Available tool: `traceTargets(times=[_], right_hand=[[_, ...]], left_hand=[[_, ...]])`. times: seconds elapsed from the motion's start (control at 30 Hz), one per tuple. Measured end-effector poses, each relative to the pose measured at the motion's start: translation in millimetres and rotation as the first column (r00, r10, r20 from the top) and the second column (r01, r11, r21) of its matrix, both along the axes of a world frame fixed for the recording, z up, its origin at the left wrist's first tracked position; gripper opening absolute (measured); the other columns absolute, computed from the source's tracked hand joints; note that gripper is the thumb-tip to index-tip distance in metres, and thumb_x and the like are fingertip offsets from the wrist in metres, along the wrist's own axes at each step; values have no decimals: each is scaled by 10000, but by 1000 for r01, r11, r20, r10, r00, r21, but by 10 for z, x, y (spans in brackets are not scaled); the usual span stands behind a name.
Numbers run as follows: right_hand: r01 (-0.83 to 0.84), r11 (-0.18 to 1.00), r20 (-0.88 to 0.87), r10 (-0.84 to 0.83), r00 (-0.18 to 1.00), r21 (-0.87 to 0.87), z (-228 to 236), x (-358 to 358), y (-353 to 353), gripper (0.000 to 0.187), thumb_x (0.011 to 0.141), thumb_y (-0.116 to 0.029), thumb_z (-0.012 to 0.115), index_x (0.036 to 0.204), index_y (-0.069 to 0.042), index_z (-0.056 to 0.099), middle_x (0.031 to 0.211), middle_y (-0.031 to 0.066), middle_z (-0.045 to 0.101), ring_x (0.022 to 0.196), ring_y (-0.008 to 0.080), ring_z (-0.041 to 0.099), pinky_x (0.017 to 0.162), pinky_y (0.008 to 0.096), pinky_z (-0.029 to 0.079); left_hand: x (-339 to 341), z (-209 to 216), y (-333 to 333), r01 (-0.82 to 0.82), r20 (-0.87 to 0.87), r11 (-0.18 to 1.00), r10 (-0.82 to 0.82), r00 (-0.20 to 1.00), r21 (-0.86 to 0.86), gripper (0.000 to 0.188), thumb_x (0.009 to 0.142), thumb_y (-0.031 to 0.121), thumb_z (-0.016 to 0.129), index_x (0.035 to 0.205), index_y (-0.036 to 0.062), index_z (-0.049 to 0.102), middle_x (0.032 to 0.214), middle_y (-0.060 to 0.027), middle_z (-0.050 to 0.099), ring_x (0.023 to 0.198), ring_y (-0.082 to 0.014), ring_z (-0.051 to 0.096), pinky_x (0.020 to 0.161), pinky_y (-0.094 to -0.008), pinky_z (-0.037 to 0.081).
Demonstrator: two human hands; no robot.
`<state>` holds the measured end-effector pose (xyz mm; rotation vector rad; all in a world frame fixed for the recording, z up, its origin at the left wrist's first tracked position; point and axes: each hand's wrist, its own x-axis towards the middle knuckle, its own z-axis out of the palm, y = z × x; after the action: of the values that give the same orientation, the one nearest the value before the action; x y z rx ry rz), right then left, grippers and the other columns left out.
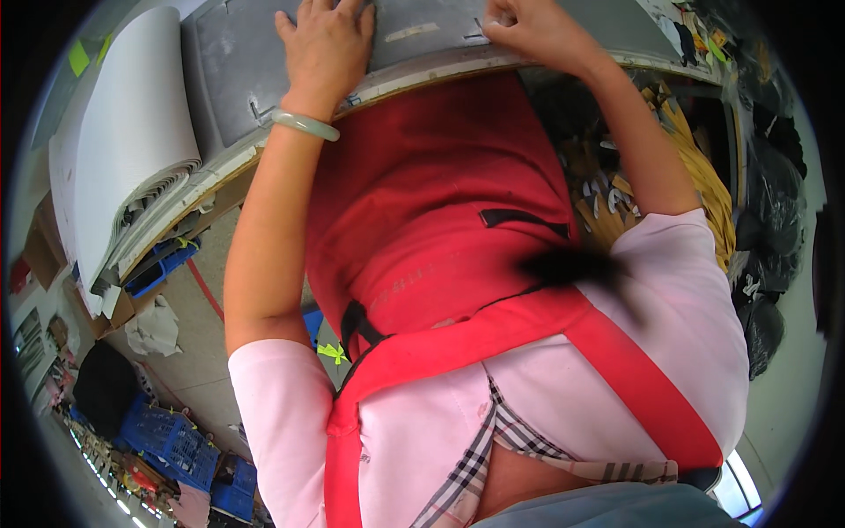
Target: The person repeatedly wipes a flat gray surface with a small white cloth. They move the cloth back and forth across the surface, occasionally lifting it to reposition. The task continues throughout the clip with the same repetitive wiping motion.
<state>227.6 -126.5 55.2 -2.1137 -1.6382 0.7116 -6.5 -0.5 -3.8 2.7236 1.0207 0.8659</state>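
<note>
Tabletop point(238, 70) beneath left fingers point(283, 26), right fingers point(503, 25) curled

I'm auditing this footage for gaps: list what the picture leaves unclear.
In the head view:
- Left hand: some fingers, cut off by the upper edge.
- Right hand: whether it holds anything, hidden by its curled fingers.
- Grey work surface: far side, same edge.
- Dark shape before the red apron: too blurred to identify.

Tabletop point(414, 50) is grey, apron point(431, 176) red, collar point(471, 465) checked.
</note>
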Motion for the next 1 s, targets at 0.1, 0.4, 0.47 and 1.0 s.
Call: traceTargets(times=[0.1,0.4,0.47,1.0], right_hand=[[43,996,-131,-53,990,-76,113,73,107,229,904,-196,683,912,32,701,759,142,694,714,187,662,670,361,524],[-68,898,105,24,994,435,-388,595,1315,266,933,-235,664,1002,9,744,947,221,727,888,339,700,805,416,530],[-147,870,183,67,981,470,-437,681,1516,251,940,-227,647,968,7,734,935,233,710,890,383,683,807,439,524],[-30,964,126,-4,992,263,-332,628,1835,219,900,-193,607,917,8,690,875,267,692,876,446,674,795,492,531]], left_hand=[[-22,-26,31,-11,-53,1000,11,999,-1,308,1009,274,574,1280,148,649,1331,-125,615,1284,-339,549,1138,-645,315],[-18,-79,38,-47,-67,997,51,996,55,302,1007,269,603,1292,192,666,1348,-89,610,1336,-320,528,1116,-654,332],[-2,-42,19,-43,-69,999,45,997,25,310,1003,257,609,1298,183,670,1359,-96,608,1363,-328,513,1127,-654,323],[-15,-58,14,-58,-42,998,57,997,-6,299,998,254,619,1284,190,675,1347,-83,613,1356,-312,518,1134,-650,316]])
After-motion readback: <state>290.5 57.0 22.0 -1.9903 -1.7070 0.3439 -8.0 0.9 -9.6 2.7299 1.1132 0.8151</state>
